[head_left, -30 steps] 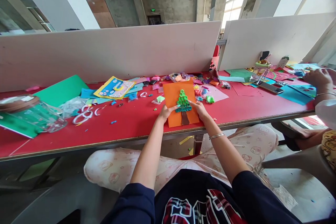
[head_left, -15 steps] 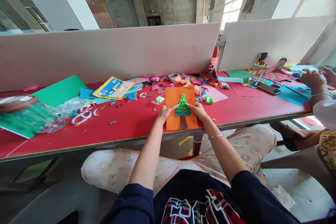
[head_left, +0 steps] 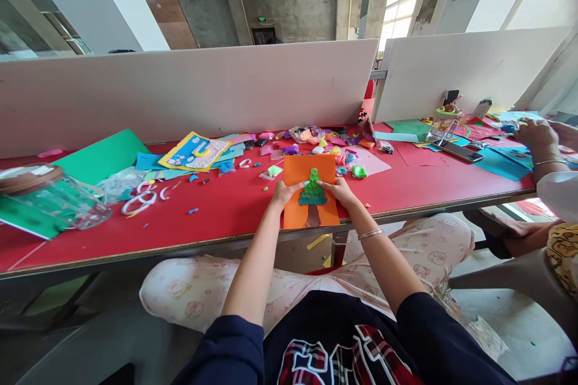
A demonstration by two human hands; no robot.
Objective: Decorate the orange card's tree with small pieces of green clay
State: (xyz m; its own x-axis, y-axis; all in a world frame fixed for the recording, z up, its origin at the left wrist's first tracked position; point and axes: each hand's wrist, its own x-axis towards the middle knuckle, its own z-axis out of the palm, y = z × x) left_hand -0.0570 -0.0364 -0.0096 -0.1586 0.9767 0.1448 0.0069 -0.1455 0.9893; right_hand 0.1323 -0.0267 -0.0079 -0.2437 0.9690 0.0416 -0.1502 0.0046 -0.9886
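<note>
Orange paper forms one upright rectangular card (head_left: 293,212), held at the front of the red desk (head_left: 226,210), its lower edge overlapping the desk's near edge; whether it touches the surface I cannot tell. On it stands one tree (head_left: 312,195), a brown trunk below rows of small green pieces, bright at the top and teal lower down, too fine to count. Two bare hands grip the card, one per side: the left hand (head_left: 283,194) and the right hand (head_left: 341,191) each lay one thumb across the front, while the other fingers, mostly hidden, close on the side edges. Just beyond lie two wrapped green lumps, one pale (head_left: 271,172) and one bright (head_left: 359,172), near a pile of many-coloured small packets (head_left: 311,134) too jumbled to count. Leftward are one yellow-and-blue printed card (head_left: 194,152), one large green sheet (head_left: 102,156) and one clear jar with a brown lid (head_left: 74,201). Rightward, one dark flat phone (head_left: 458,150) lies near a co-worker's two raised hands (head_left: 539,135). Two white boards (head_left: 189,99) line the far side.
</note>
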